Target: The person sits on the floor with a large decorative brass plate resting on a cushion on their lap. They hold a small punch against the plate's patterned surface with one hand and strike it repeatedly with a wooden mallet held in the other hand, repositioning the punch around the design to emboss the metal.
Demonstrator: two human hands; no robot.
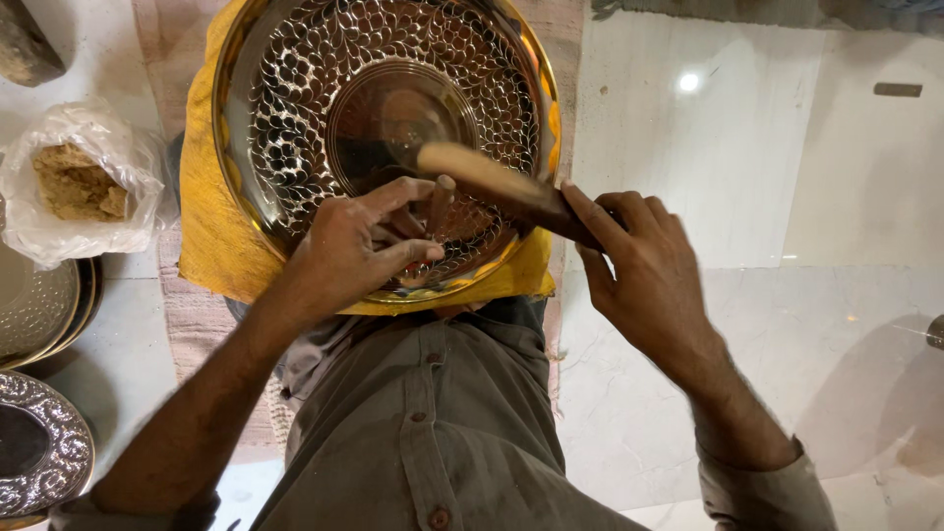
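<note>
A large shiny brass plate with a hammered leaf pattern lies on a yellow cloth in front of me. My left hand pinches a short dark metal punch, standing on the plate's patterned band near its front rim. My right hand grips a wooden mallet by its dark handle; the pale head hangs just above the punch. The plate's smooth centre reflects the hands.
A clear plastic bag of brown powder sits at the left. Below it are stacked metal plates and an embossed silver plate. White marble floor spreads to the right. My grey shirt fills the bottom centre.
</note>
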